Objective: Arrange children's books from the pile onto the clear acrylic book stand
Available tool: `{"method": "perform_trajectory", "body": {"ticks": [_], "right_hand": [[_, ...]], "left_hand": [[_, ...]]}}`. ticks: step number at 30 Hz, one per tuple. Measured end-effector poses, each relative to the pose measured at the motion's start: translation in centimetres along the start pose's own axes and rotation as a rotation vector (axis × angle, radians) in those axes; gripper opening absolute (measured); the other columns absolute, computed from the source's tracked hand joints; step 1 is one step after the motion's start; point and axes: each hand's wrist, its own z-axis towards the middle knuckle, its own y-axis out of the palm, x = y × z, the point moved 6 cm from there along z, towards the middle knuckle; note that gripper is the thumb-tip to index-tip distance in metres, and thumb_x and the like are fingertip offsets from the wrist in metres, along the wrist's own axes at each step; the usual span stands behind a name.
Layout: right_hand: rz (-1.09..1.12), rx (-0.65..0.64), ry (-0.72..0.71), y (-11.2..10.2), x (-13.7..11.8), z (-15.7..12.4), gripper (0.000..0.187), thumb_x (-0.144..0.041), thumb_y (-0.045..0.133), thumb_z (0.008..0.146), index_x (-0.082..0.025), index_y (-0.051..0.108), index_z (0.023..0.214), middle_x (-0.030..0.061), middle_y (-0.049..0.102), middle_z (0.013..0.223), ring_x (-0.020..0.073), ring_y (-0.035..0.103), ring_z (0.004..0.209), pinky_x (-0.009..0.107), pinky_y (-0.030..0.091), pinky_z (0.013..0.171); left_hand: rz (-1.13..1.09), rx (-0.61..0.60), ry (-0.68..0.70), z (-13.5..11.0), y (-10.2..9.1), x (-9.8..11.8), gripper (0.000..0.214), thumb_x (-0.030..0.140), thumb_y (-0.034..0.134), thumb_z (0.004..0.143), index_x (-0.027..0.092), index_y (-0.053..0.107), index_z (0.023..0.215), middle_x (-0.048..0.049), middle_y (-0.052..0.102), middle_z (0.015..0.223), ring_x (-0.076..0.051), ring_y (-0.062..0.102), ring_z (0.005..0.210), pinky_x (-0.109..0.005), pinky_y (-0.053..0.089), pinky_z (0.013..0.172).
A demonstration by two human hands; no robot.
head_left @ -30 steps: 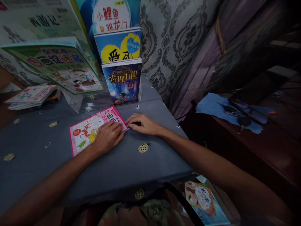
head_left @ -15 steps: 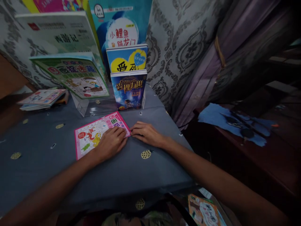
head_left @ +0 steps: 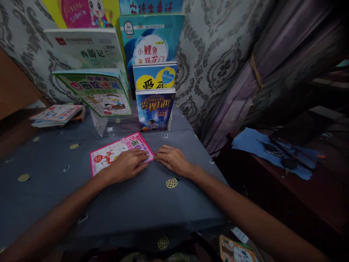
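Note:
A thin pink-edged picture book (head_left: pixel 113 153) lies flat on the grey tablecloth (head_left: pixel 54 196). My left hand (head_left: pixel 125 165) rests palm down on the book's near right part, fingers stretched flat. My right hand (head_left: pixel 172 159) lies on the cloth just right of the book, fingertips touching its right corner, fingers loosely flat. Neither hand grips anything that I can see.
Behind the book a clear stand (head_left: pixel 109 125) holds upright books: a dark blue one (head_left: pixel 154 109), a blue-yellow one (head_left: pixel 155 75), a green one (head_left: pixel 100 92). A small pile of booklets (head_left: pixel 57 114) lies far left. A curtain (head_left: pixel 237 72) hangs at right, by a dark bench with blue cloth (head_left: pixel 259 145).
The view has tilted up, showing more of the books at the back. Both hands stay on and beside the pink book; the right hand's fingers have flattened a little.

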Motion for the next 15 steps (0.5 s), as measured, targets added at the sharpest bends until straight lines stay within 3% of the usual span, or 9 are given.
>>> {"method": "perform_trajectory", "body": {"ticks": [2, 7, 11, 15], "right_hand": [[0.007, 0.002, 0.002, 0.2, 0.0, 0.0, 0.021, -0.020, 0.050, 0.101, -0.020, 0.071, 0.095, 0.0072, 0.071, 0.092, 0.0198, 0.060, 0.086, 0.031, 0.046, 0.075], [-0.007, 0.002, -0.003, 0.3, 0.0, -0.1, 0.021, -0.020, 0.050, 0.101, -0.019, 0.071, 0.097, 0.0080, 0.072, 0.095, 0.0201, 0.060, 0.088, 0.031, 0.047, 0.076], [-0.002, 0.007, -0.001, 0.2, 0.0, -0.1, 0.020, -0.020, 0.050, 0.101, -0.019, 0.071, 0.099, 0.0079, 0.072, 0.095, 0.0199, 0.060, 0.088, 0.031, 0.047, 0.076], [0.006, 0.020, -0.003, 0.0, -0.2, 0.0, 0.020, -0.020, 0.051, 0.101, -0.020, 0.071, 0.098, 0.0074, 0.071, 0.094, 0.0193, 0.060, 0.088, 0.030, 0.046, 0.077]], "left_hand": [[-0.005, -0.037, -0.028, -0.3, -0.5, -1.9, 0.032, 0.034, 0.043, 0.102, 0.022, 0.069, 0.116, -0.0073, 0.073, 0.119, -0.020, 0.067, 0.108, -0.036, 0.052, 0.095], [0.239, -0.045, -0.299, -1.7, -2.0, -7.3, 0.032, 0.033, 0.044, 0.100, 0.019, 0.067, 0.116, -0.0122, 0.069, 0.123, -0.027, 0.064, 0.112, -0.041, 0.050, 0.094], [0.291, -0.130, -0.339, -2.1, -1.9, -7.4, 0.029, 0.030, 0.044, 0.098, 0.020, 0.069, 0.107, -0.0116, 0.070, 0.113, -0.026, 0.066, 0.102, -0.039, 0.050, 0.088], [0.337, -0.160, -0.398, -1.9, -1.8, -6.9, 0.032, 0.034, 0.042, 0.099, 0.018, 0.067, 0.111, -0.0136, 0.068, 0.114, -0.027, 0.066, 0.099, -0.038, 0.050, 0.083]]}}
